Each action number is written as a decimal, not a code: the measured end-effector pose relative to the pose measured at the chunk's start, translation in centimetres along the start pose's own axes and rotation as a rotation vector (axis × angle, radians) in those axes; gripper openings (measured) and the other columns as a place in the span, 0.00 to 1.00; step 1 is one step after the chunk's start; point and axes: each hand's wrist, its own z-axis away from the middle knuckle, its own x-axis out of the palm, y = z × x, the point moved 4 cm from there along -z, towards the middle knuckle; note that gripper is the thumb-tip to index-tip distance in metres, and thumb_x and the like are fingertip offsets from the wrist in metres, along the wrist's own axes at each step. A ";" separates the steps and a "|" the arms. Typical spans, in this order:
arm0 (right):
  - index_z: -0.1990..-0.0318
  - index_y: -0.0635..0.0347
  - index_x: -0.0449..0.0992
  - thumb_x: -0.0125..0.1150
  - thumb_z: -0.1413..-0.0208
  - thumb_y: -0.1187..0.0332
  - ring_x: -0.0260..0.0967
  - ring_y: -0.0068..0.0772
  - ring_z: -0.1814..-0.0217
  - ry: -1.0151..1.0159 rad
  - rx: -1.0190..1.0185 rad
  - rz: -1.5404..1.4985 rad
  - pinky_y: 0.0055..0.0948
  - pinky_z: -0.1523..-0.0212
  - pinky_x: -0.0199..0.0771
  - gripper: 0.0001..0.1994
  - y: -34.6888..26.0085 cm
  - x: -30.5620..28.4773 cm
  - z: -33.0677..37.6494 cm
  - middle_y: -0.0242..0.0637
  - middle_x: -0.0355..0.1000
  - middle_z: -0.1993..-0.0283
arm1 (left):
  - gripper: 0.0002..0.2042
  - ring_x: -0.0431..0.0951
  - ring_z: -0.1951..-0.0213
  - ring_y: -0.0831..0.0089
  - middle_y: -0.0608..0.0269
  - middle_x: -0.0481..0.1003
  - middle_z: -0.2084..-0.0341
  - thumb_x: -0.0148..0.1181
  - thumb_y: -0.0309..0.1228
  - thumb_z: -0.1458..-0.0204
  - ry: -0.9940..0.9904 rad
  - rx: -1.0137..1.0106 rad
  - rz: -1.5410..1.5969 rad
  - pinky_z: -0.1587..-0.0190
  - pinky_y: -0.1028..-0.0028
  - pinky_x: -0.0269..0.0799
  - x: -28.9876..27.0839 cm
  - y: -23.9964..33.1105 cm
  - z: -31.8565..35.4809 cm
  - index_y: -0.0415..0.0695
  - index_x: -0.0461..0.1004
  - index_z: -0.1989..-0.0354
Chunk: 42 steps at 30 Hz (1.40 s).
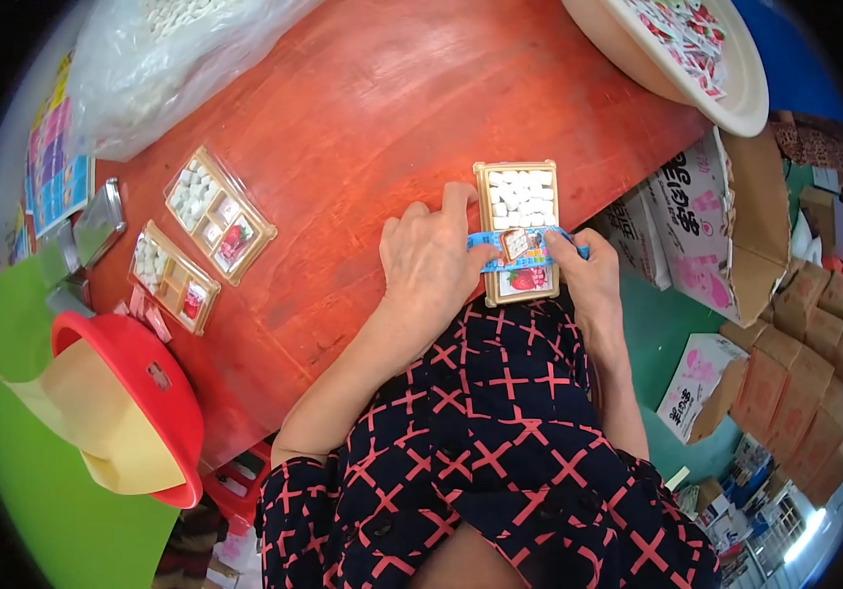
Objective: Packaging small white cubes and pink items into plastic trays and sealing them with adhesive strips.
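Observation:
A tan compartment box (488,191) lies near the table's front edge, its upper compartment filled with small white marshmallow-like pieces (522,199). A printed blue band (536,257) crosses the box below them. Beneath the band, a small packet with a strawberry picture (521,282) shows in the lower compartment. My left hand (429,257) grips the box's left side, with the thumb pressing the band's left end. At the other end, my right hand (586,275) pinches the band between thumb and fingers. The underside of the box is hidden.
Two more filled compartment boxes (272,234) (207,312) lie to the left, near clear plastic lids (102,224). A bag of white pieces (117,108) is at the far left, a red basin (189,393) at the near left. A cream basin of packets (750,103) stands far right; cartons (706,231) stand beside the table.

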 end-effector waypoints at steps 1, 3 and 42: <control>0.81 0.59 0.60 0.60 0.52 0.67 0.54 0.15 0.80 -0.096 0.175 -0.168 0.19 0.79 0.56 0.15 0.3 0.3 0.2 0.28 0.62 0.79 | 0.25 0.72 0.72 0.57 0.52 0.71 0.78 0.67 0.38 0.67 0.000 0.003 0.000 0.70 0.62 0.66 0.1 -0.1 0.1 0.46 0.66 0.59; 0.81 0.57 0.61 0.60 0.53 0.68 0.58 0.15 0.79 -0.111 0.146 -0.287 0.17 0.79 0.59 0.14 1.5 0.3 -0.4 0.30 0.63 0.79 | 0.23 0.72 0.72 0.61 0.57 0.72 0.82 0.67 0.33 0.68 0.052 0.062 0.036 0.70 0.64 0.60 0.0 0.1 0.2 0.44 0.65 0.62; 0.77 0.52 0.55 0.72 0.75 0.71 0.56 0.14 0.73 -1.131 -0.194 -0.454 0.16 0.72 0.56 0.24 -7.7 2.8 -1.4 0.26 0.60 0.74 | 0.19 0.74 0.67 0.79 0.62 0.76 0.69 0.62 0.21 0.70 -0.124 0.222 1.062 0.63 0.78 0.69 -1.9 -2.0 4.9 0.35 0.72 0.62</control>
